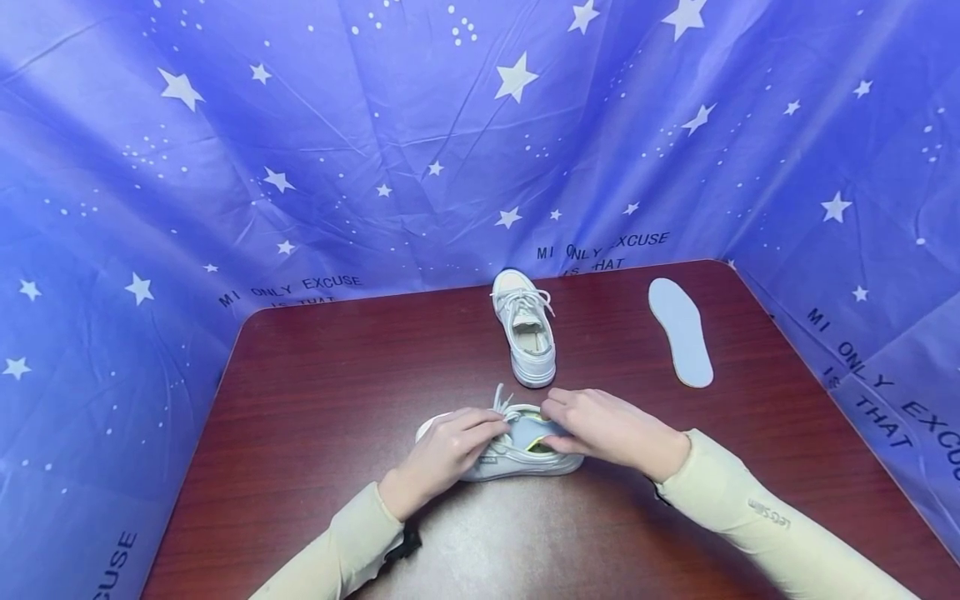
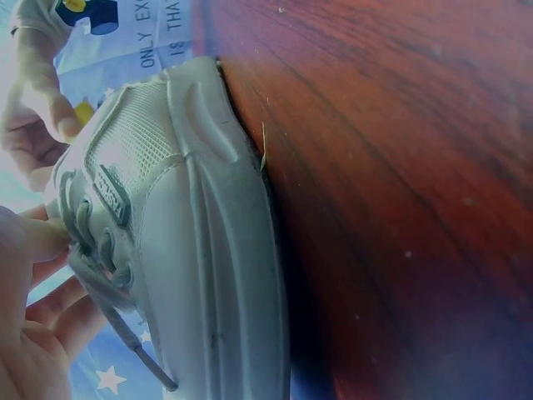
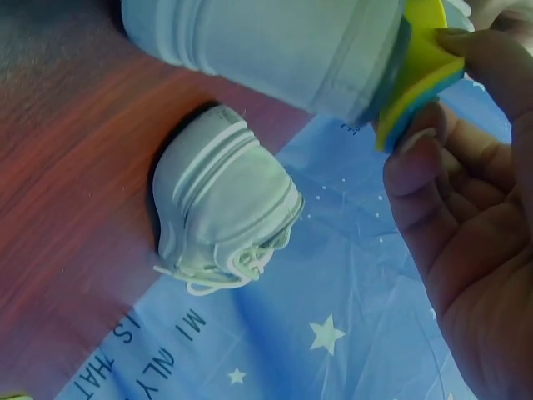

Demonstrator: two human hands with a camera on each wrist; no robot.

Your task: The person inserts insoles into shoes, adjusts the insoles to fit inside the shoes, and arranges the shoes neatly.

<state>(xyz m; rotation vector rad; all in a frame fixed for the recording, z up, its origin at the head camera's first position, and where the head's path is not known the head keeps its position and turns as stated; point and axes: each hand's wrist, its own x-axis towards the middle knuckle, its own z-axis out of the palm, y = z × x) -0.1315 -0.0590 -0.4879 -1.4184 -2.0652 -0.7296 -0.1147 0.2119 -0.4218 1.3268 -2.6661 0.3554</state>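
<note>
A white lace-up sneaker (image 1: 517,465) lies on the table with its toe to the left. My left hand (image 1: 453,442) grips it at the tongue and laces, the fingertips partly hidden by the upper. Inside the opening sits a grey-blue insole (image 1: 527,432) with a yellow underside. At the heel end, my right hand (image 1: 603,425) pinches this insole; in the right wrist view its yellow and blue end (image 3: 420,71) sticks up above the heel, between thumb and fingers. How far the front of the insole reaches is hidden inside the shoe.
Behind stands a second white sneaker (image 1: 534,368), toe away from me. A loose white insole (image 1: 682,333) lies flat at the back right of the dark red table (image 1: 315,400). Blue star-printed cloth (image 1: 420,125) hangs around the table's back and sides.
</note>
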